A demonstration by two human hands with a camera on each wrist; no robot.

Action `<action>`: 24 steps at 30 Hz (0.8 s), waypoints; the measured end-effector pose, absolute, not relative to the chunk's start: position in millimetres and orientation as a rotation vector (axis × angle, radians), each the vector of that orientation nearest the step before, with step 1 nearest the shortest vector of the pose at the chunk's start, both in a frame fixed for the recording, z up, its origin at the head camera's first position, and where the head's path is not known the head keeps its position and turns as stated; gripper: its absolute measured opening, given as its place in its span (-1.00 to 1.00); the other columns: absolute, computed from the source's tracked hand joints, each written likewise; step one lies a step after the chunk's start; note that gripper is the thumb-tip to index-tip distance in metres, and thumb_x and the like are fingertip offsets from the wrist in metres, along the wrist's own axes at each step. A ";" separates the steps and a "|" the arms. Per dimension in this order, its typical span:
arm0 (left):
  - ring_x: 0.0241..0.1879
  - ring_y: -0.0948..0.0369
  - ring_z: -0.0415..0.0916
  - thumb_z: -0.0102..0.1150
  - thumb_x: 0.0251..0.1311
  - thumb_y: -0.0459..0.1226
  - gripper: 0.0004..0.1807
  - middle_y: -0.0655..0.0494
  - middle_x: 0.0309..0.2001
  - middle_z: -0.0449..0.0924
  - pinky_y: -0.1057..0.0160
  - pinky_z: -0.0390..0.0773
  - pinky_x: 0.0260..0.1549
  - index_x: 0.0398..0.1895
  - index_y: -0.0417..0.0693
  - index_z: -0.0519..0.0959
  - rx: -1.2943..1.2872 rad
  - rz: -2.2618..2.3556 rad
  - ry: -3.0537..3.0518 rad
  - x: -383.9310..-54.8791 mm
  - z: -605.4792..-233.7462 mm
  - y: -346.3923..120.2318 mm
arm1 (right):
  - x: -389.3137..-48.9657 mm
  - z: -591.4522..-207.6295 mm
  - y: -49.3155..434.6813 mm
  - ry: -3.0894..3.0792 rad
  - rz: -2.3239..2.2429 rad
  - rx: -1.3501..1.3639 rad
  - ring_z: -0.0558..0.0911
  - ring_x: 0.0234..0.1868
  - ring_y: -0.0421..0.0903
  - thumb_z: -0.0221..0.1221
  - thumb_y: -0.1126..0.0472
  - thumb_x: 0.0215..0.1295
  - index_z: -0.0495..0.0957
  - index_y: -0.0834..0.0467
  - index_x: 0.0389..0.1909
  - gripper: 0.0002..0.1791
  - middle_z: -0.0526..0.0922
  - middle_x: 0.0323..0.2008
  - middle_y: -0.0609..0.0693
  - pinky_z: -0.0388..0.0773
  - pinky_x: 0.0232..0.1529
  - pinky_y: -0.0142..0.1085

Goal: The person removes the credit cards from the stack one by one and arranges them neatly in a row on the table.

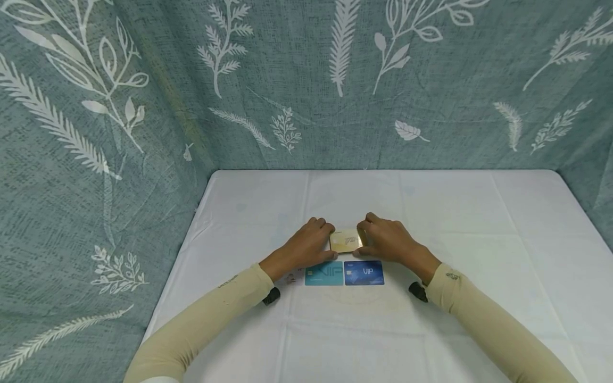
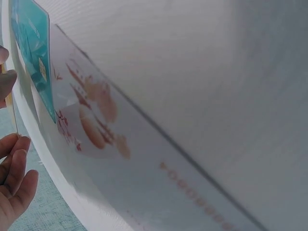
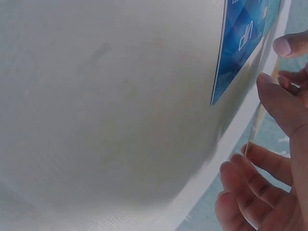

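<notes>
A gold card (image 1: 345, 241) is between my two hands in the head view. My left hand (image 1: 310, 242) pinches its left edge with thumb and fingers. On the other side, my right hand (image 1: 387, 239) pinches the right edge. In both wrist views the card shows as a thin edge beside the fingertips. Just in front of the hands lie a teal VIP card (image 1: 324, 273) and a blue VIP card (image 1: 364, 273), side by side. A white card with a reddish floral print (image 2: 91, 115) lies left of the teal one, partly hidden by my left forearm in the head view.
The cards lie on a white cloth-covered table (image 1: 354, 340). Its far edge meets a grey-green curtain (image 1: 297, 80) with white leaf prints, which also hangs along the left side. A dark wrist device (image 1: 271, 296) sits under the left sleeve, another (image 1: 418, 292) under the right.
</notes>
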State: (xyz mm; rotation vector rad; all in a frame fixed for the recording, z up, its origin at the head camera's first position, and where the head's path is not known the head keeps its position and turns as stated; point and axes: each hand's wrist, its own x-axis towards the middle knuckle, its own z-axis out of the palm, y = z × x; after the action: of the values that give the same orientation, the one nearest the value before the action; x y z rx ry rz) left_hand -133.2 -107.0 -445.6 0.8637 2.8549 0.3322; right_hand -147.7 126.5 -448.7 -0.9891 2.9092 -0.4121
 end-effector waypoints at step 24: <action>-0.06 0.12 0.43 0.36 0.22 0.01 -0.37 -0.07 0.05 0.57 0.14 0.51 0.05 0.21 -0.23 0.52 0.915 0.374 2.842 -130.0 -442.6 -107.3 | -144.7 -446.8 129.3 2.918 -0.390 -0.981 0.52 -0.43 -0.20 0.48 -0.25 -0.02 0.63 0.20 0.06 -0.26 0.59 -0.16 0.05 0.46 -0.53 -0.32</action>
State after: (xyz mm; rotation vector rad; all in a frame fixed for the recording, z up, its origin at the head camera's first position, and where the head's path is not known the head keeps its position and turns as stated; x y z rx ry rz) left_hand -130.0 -107.3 -442.6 0.9147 2.8421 0.3742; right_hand -144.7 129.3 -446.8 -0.9808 2.9182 -0.3897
